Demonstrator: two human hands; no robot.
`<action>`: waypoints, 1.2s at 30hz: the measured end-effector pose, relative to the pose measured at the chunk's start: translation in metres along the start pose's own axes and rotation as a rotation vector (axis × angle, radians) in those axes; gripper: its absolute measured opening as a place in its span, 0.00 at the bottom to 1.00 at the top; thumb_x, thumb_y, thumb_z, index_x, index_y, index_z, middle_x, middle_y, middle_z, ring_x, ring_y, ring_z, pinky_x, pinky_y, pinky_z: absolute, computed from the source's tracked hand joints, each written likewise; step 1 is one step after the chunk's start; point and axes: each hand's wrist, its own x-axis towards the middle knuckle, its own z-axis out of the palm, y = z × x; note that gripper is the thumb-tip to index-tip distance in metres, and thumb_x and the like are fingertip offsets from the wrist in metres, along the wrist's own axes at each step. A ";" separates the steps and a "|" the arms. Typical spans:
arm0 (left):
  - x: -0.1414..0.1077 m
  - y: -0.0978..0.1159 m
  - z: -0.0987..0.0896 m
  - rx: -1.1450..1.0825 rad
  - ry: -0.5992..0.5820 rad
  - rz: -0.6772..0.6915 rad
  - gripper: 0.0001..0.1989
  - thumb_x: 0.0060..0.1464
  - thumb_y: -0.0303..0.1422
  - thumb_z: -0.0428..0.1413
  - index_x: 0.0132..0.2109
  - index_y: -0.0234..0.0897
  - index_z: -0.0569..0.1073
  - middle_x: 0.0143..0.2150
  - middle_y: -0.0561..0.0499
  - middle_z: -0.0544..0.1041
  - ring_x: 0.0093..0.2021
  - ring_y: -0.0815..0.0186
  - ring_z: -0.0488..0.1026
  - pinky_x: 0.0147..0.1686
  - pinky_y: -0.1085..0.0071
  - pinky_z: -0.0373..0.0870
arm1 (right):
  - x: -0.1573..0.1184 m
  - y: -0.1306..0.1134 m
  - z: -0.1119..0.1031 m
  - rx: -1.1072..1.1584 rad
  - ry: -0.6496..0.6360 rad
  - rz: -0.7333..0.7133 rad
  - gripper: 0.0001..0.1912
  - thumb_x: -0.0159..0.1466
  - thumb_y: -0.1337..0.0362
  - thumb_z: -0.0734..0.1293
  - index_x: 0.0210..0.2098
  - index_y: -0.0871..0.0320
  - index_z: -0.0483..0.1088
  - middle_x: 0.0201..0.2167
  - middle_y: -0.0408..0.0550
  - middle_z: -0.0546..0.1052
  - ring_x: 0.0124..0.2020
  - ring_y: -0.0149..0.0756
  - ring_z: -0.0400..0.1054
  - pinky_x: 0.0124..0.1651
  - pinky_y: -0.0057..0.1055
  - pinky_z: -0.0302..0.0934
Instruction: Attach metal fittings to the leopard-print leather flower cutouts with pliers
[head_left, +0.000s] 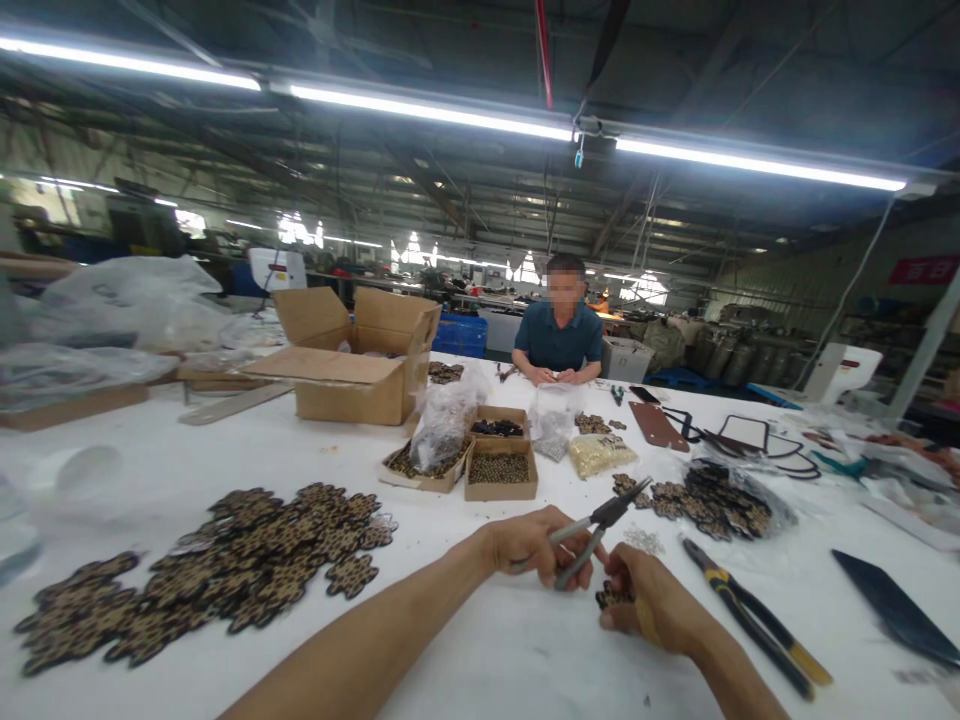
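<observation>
two things are held by the near edge of the tabletop (491, 655): the left hand (541, 545) is curled round the handles of slim pliers (610, 509), and the right hand (656, 600) pinches a patterned piece (613, 597) between thumb and fingers. work on that one seems under way. a large pile (277, 560) lies toward the near left corner, a smaller heap (724, 500) toward the right edge; which is finished and which is left, i cannot tell.
</observation>
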 end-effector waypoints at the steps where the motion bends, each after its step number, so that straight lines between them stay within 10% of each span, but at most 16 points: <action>1: 0.001 0.001 -0.001 0.036 0.007 0.003 0.30 0.35 0.25 0.62 0.51 0.33 0.78 0.38 0.46 0.79 0.34 0.62 0.74 0.34 0.64 0.70 | 0.000 0.000 0.000 -0.042 -0.047 0.019 0.18 0.44 0.64 0.77 0.34 0.56 0.71 0.29 0.41 0.75 0.30 0.36 0.66 0.32 0.29 0.54; 36: 0.019 -0.012 -0.003 0.243 0.262 -0.007 0.30 0.32 0.22 0.58 0.48 0.36 0.79 0.34 0.51 0.78 0.34 0.65 0.72 0.32 0.71 0.69 | -0.016 0.000 -0.050 -0.203 -0.408 0.020 0.22 0.54 0.64 0.72 0.48 0.55 0.68 0.35 0.45 0.77 0.35 0.38 0.70 0.39 0.33 0.63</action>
